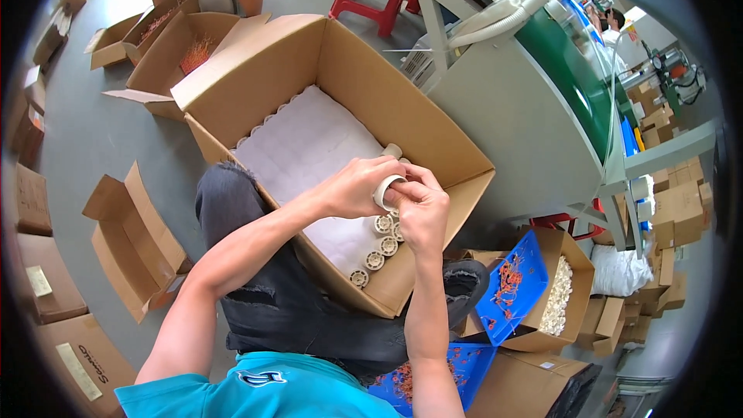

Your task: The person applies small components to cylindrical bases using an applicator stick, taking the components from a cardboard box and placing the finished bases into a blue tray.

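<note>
Bends over a large open carton (387, 89), lined with a white sheet (302, 131) and filled from 3 to 5 o'clock with a row of cream wheel-like parts (374, 261). Grasps a cream cup-shaped part (379, 196) in the left hand (356, 186), above the carton toward 4 o'clock of its middle. Touches its mouth with bent fingers of the right hand (424, 209); impossible to make out whether pinching anything there. Has, at 4 o'clock from both hands, a blue tray (528, 294) of orange bits (508, 279) and a smaller carton (583, 280) of cream pieces (556, 306); at 10, another carton (155, 70) of thin orange pieces (196, 54).
</note>
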`<state>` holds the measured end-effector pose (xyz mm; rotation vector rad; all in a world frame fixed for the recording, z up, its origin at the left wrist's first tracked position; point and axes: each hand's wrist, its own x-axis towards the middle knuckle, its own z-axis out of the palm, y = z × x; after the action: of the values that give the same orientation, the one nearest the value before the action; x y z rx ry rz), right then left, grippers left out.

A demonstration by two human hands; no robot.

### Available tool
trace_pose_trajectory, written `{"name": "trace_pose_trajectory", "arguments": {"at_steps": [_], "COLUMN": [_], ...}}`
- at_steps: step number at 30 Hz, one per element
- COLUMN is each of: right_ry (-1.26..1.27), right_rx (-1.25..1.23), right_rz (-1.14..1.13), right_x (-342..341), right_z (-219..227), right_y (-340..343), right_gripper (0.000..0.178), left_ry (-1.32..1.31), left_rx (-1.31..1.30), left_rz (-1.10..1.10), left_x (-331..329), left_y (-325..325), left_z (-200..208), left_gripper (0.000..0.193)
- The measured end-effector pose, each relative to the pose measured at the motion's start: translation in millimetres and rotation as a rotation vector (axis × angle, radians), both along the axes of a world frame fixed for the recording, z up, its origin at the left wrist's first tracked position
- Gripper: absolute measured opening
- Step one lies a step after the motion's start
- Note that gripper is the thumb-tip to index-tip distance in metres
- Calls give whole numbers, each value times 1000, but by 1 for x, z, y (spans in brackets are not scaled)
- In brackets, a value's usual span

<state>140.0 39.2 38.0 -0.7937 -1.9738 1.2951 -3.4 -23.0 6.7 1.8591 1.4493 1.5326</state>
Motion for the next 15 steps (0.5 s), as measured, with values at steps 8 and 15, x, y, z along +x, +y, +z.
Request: {"name": "trace_pose_trajectory", "arguments": {"at_steps": [8, 15], "right_ry": [-27, -6], "right_rx": [-60, 186], "right_rz": [110, -168], "right_x": [24, 48], "right_z": [9, 26], "right_y": [26, 59], "right_gripper": [43, 26], "left_ry": [-52, 91], "left_rx": [-118, -234], "left_rz": [70, -189], "left_x": [9, -2], "left_y": [18, 51], "left_z": [6, 3], "left_gripper": [52, 95]}}
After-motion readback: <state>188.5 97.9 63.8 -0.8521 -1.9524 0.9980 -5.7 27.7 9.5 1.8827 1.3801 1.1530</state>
